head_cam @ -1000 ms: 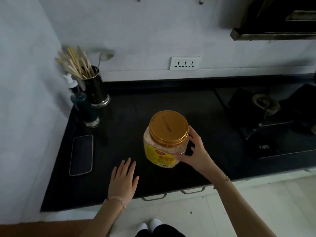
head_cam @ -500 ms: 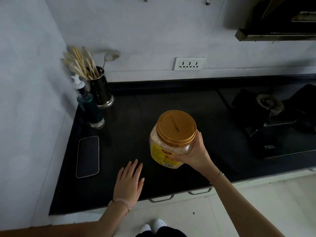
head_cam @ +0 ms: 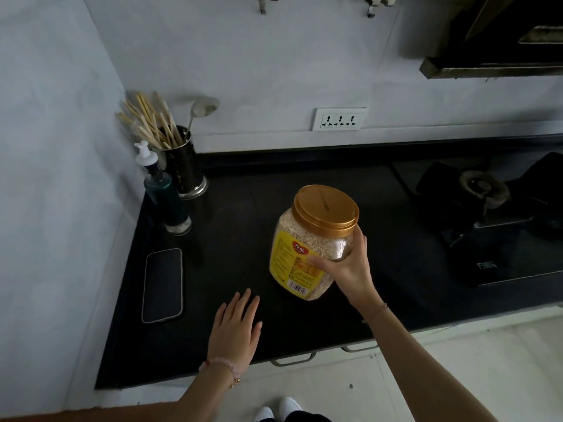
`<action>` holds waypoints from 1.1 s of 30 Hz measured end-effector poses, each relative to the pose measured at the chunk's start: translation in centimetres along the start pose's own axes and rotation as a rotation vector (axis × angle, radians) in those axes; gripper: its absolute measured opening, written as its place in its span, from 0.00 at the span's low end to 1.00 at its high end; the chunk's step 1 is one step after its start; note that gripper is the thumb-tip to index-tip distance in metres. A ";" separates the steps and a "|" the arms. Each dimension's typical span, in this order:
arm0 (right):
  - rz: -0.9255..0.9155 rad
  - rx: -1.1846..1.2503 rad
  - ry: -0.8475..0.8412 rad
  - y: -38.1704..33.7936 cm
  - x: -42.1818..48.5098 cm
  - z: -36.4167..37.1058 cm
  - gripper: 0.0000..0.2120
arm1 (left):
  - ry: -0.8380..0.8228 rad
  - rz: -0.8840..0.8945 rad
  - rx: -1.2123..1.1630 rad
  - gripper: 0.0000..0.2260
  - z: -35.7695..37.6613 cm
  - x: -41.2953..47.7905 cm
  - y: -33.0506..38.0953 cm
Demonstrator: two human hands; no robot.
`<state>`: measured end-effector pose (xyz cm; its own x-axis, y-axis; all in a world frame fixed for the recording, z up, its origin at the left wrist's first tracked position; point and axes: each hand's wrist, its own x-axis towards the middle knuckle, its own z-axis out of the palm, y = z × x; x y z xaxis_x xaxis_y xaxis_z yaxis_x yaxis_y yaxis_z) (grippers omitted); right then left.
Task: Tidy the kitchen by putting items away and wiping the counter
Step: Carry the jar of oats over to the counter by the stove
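Note:
A clear plastic jar of oats (head_cam: 307, 248) with a gold lid and a yellow label stands near the middle of the black counter (head_cam: 231, 214), tilted a little to the left. My right hand (head_cam: 347, 266) grips its right side, thumb across the label and fingers around the back. My left hand (head_cam: 236, 327) lies flat on the counter near the front edge, left of the jar, fingers apart and holding nothing.
A phone (head_cam: 163, 284) lies face up at the counter's left. Behind it stand a green pump bottle (head_cam: 166, 197) and a metal holder of chopsticks (head_cam: 179, 166). A gas hob (head_cam: 487, 214) fills the right side. Drawer handles (head_cam: 292, 359) sit under the front edge.
My right hand went from touching the jar's side to gripping it, and the jar now leans left. My left hand has stayed flat on the counter.

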<state>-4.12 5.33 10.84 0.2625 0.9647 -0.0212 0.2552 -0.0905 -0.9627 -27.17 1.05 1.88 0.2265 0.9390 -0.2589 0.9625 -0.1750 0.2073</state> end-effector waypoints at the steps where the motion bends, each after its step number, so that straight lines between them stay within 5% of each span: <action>1: 0.007 0.013 -0.012 0.0 0.1 0.0 0.51 | -0.002 0.003 -0.002 0.30 0.0 0.0 0.0; 7: 0.005 0.131 -0.091 -0.3 1.5 -0.3 0.49 | -0.051 0.010 0.029 0.30 -0.6 -0.2 0.0; 11: 0.037 0.188 0.011 0.0 1.5 0.2 0.51 | -0.054 0.003 0.068 0.30 -0.7 -0.2 0.0; 15: 0.064 0.255 0.114 0.3 0.8 -0.5 0.49 | 0.003 0.096 0.110 0.18 -1.2 -0.2 0.1; 22: 0.117 0.198 0.344 1.4 -4.5 -7.0 0.55 | 0.013 0.153 0.000 0.19 -2.6 1.0 2.4; 29: 0.069 0.185 0.596 2.1 -13.9 -16.9 0.43 | -0.093 0.393 -0.232 0.16 -3.0 0.5 14.3; 33: 0.125 0.137 0.765 4.3 -20.0 -23.2 0.51 | -0.324 0.479 -0.380 0.17 0.5 -1.4 23.0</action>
<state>13.26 -20.10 13.41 0.8621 0.5065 0.0121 0.0772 -0.1078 -0.9912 -5.29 -4.41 6.48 0.7036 0.6382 -0.3125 0.6394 -0.3767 0.6703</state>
